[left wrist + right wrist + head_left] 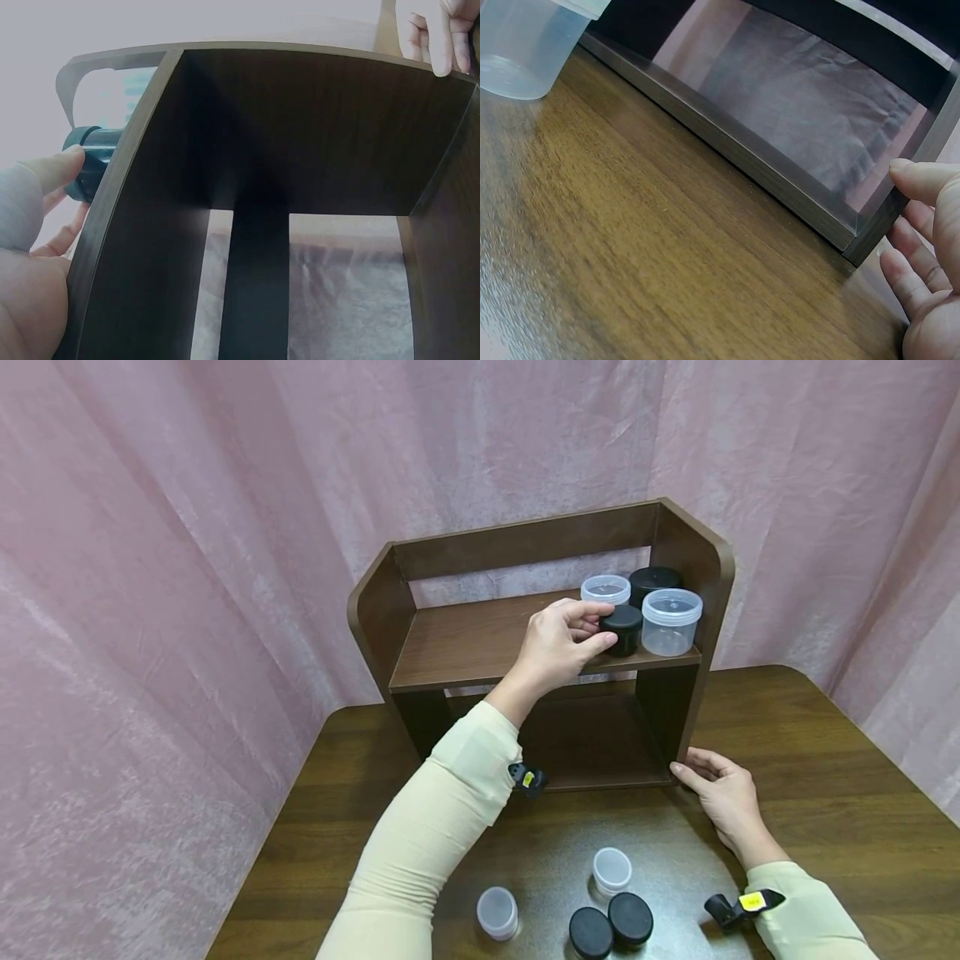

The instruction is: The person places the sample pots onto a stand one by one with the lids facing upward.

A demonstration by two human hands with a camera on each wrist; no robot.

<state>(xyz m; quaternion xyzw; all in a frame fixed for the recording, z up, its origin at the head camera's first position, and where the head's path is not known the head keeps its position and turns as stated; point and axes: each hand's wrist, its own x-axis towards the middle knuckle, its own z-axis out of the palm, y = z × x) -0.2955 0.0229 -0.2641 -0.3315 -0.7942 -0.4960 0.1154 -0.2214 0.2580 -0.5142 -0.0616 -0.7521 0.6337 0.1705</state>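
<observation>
My left hand [558,639] pinches a small black-lidded jar [622,631] between thumb and fingers, at the front edge of the upper shelf; the left wrist view shows the same jar [94,161] from below. Right behind it stands a clear jar [604,587]. To its right is a larger clear jar [670,631], with a black-lidded jar [654,580] behind. My right hand [723,797] grips the lower right corner of the brown wooden shelf unit [525,539]. In the right wrist view its thumb [915,180] lies on the side panel's front edge, fingers on the outer side.
On the table [825,793] in front of the unit stand two small jars with whitish lids, one left [497,910] and one right [612,868]. Two black-lidded jars [590,933] stand side by side nearby. A pink curtain [225,527] hangs behind.
</observation>
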